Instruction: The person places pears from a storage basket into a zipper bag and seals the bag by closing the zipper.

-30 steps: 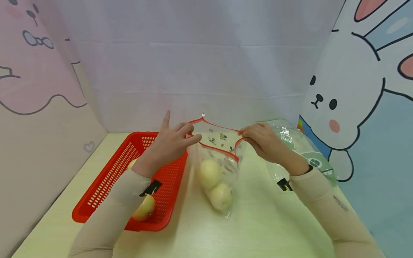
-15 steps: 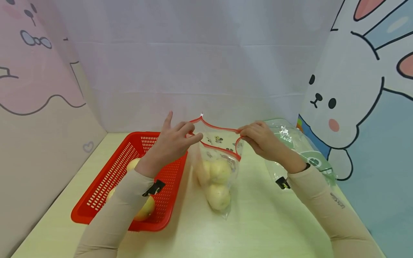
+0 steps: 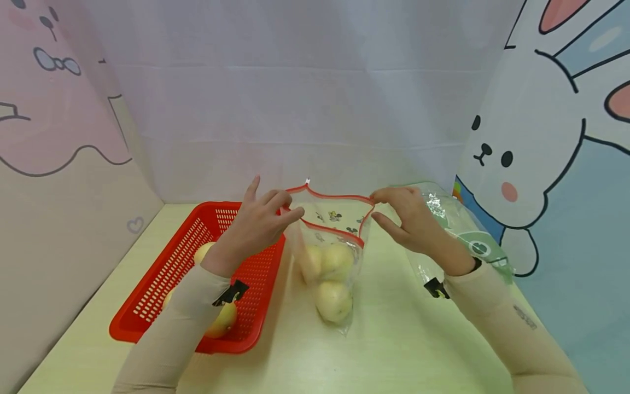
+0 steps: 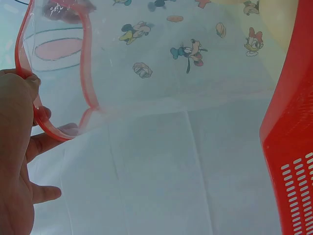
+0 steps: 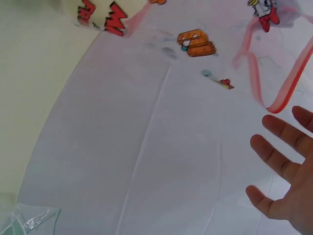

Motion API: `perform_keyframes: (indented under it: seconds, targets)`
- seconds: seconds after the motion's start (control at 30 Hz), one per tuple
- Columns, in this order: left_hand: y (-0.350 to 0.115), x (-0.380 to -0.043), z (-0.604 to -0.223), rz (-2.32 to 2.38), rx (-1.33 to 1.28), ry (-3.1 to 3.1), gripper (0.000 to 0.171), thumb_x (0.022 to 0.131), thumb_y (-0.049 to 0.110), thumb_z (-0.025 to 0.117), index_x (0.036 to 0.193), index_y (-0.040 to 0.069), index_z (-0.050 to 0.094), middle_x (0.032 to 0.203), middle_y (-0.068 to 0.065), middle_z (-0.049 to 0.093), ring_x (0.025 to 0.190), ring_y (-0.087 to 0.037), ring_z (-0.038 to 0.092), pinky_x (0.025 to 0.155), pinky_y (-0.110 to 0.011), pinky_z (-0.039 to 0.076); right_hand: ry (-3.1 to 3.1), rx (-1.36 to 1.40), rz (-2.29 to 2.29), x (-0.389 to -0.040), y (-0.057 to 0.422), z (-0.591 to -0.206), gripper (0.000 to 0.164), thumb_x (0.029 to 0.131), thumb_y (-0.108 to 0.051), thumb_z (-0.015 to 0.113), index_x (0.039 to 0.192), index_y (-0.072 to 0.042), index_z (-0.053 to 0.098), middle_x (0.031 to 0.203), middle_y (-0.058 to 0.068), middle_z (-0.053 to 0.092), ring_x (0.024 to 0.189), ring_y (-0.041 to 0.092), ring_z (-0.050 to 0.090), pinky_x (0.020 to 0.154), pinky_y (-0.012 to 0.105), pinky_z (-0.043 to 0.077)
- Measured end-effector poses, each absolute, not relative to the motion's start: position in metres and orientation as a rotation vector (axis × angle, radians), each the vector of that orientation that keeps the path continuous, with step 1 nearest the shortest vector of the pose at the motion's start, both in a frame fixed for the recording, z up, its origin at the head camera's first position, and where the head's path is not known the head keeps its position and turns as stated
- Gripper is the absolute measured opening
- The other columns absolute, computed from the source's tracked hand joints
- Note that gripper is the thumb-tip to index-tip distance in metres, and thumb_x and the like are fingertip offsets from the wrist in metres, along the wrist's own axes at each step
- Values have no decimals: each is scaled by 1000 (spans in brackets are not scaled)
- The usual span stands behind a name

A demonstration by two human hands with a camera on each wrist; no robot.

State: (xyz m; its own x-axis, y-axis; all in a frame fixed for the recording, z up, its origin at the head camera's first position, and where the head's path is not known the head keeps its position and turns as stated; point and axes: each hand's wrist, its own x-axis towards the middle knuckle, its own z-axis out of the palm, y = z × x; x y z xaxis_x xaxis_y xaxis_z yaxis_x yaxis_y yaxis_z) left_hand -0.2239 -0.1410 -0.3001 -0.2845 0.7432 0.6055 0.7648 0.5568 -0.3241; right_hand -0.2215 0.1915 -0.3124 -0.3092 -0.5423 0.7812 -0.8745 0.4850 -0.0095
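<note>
My left hand (image 3: 261,221) pinches the left side of the red rim of a clear zip bag (image 3: 354,257) printed with cartoon figures. The bag's mouth gapes wide, and a small white slider sits at its back corner. Several round, pale yellow fruits (image 3: 334,301) lie inside, low in the bag. At the right corner of the rim, my right hand (image 3: 410,221) has thumb and fingers spread apart. In the right wrist view, those fingers (image 5: 274,154) stand just off the red rim, holding nothing. The left wrist view shows thumb and fingers gripping the rim (image 4: 39,117).
On the left stands a red perforated basket (image 3: 266,306) with several yellow fruits (image 3: 223,320), partly hidden by the left sleeve. A clear and green plastic package (image 3: 479,246) lies behind the right forearm. White and cartoon-printed cloth walls surround the pale table (image 3: 384,355).
My right hand has let go of the rim and spread its thumb and fingers. Fruits in the bag shifted between the first two frames. The left hand keeps its pinch, almost still.
</note>
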Motion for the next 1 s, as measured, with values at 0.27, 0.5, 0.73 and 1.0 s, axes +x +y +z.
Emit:
perform_keyframes:
  seconds: [0.27, 0.5, 0.73, 1.0]
  targets:
    - [-139, -224, -303, -94, -1224, -2034, 38, 81, -5, 75, 103, 18, 53, 95, -7, 54, 96, -28, 59, 102, -75, 26, -2059, 973, 546, -194, 177, -308, 59, 102, -57, 38, 79, -9, 64, 94, 12, 68, 92, 37, 59, 81, 59, 35]
    - [-132, -225, -308, -172, -1238, -1967, 32, 83, 3, 79, 98, 17, 53, 89, -6, 54, 93, -28, 60, 100, -76, 29, -2053, 936, 510, -183, 161, -313, 63, 95, -68, 42, 78, -12, 67, 90, 6, 66, 88, 32, 57, 79, 58, 37]
    - [-124, -225, -310, -140, -1241, -1886, 32, 82, 3, 79, 94, 18, 54, 85, -5, 52, 87, -27, 59, 97, -74, 34, -2030, 935, 467, -181, 147, -319, 31, 87, -38, 66, 77, -9, 67, 85, 4, 67, 80, 28, 58, 79, 56, 41]
    - [-122, -223, -308, -53, -1248, -1911, 29, 83, 12, 82, 96, 19, 56, 85, -4, 55, 85, -24, 56, 101, -69, 35, -2016, 975, 455, -178, 140, -323, 4, 79, -6, 61, 81, -5, 64, 85, 7, 66, 73, 28, 57, 78, 53, 43]
